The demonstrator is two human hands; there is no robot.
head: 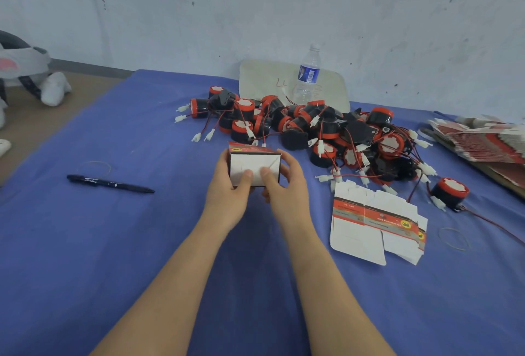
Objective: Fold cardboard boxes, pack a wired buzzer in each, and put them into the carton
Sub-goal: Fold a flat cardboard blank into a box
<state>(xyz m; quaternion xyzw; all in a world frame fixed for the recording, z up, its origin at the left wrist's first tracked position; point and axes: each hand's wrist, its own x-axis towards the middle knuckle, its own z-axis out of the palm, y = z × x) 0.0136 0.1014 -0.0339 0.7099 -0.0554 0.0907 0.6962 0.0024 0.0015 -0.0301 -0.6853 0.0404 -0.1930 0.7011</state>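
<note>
A small folded box (254,167), red-and-black printed with its white flapped end facing the camera, is held just in front of a heap of black-and-red wired buzzers (326,131). Flat box blanks (375,222) lie to its right, one lone buzzer (450,192) just beyond them, more blanks (480,140) stacked at far right.

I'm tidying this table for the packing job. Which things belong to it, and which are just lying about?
Job: small white-and-red cardboard box gripped by left hand and right hand; pile of black-and-red wired buzzers; flat unfolded box blanks.
Lying about: black marker pen; clear plastic water bottle.
</note>
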